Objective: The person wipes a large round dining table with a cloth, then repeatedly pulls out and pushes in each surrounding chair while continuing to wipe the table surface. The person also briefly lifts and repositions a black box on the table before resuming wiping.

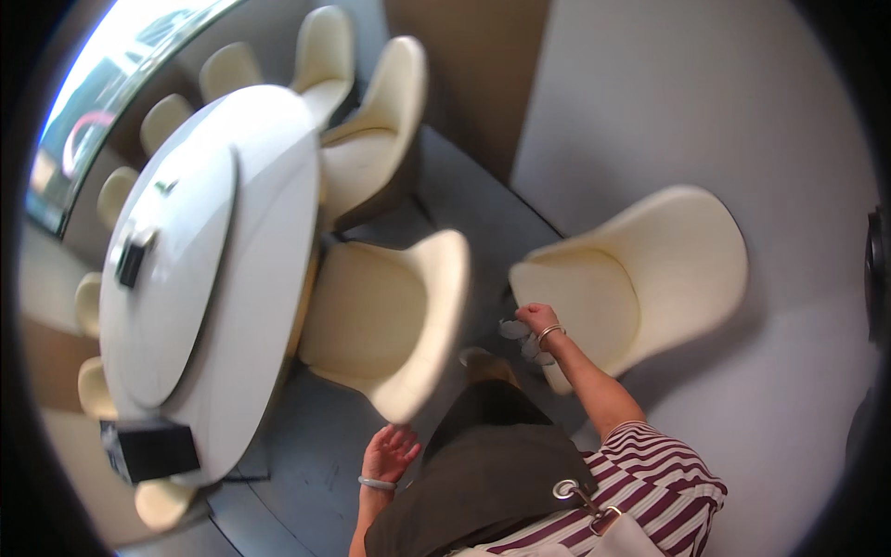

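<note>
My left hand [390, 452] is palm up with its fingers loosely parted and nothing in it. It is beside the lower edge of the backrest of a cream padded chair [376, 313]; whether they touch, I cannot tell. My right hand [537, 319] is closed on a thin, pale grey item [536, 351], too blurred to name surely, which hangs below the fist. Under that hand is the seat of a second cream chair [686, 257], which stands against the pale wall, away from the table.
A white oval table [271, 257] with a raised round turntable [188, 313] fills the left side. A black box [156, 449] sits on its near end, a small dark box [130, 264] on the turntable. More cream chairs [376, 160] ring the table. A window [118, 83] is beyond.
</note>
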A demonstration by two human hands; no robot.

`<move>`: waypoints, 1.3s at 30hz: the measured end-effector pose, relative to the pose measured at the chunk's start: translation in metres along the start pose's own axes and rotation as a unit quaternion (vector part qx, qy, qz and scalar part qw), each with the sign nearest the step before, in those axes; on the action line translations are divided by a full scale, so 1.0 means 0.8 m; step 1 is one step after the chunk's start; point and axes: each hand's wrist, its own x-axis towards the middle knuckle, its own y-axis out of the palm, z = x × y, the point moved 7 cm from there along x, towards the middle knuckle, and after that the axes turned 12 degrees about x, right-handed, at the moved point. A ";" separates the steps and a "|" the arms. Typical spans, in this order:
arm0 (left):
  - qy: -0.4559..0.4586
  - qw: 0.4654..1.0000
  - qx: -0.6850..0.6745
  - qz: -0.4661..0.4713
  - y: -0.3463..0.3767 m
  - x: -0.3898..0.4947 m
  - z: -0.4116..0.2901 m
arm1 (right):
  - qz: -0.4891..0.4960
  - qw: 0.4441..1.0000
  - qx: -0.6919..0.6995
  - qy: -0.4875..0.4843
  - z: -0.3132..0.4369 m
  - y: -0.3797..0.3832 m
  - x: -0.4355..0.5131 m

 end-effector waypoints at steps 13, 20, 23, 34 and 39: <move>-0.023 0.995 0.014 -0.092 -0.095 -0.074 0.081 | -0.421 0.892 0.163 0.009 -0.175 -0.388 -0.247; -0.015 0.993 0.055 -0.100 -0.080 -0.054 0.099 | -0.488 0.861 0.126 -0.075 -0.081 -0.509 -0.221; -0.006 0.997 0.070 -0.031 -0.044 -0.025 0.109 | -0.487 0.864 0.025 -0.127 -0.014 -0.581 -0.192; 0.011 0.998 -0.030 0.058 0.250 0.134 0.288 | -0.080 0.990 -0.103 0.057 0.147 -0.749 0.011; -0.063 0.998 -0.024 0.007 0.360 0.169 0.400 | -0.052 0.992 -0.111 0.026 0.161 -0.727 -0.006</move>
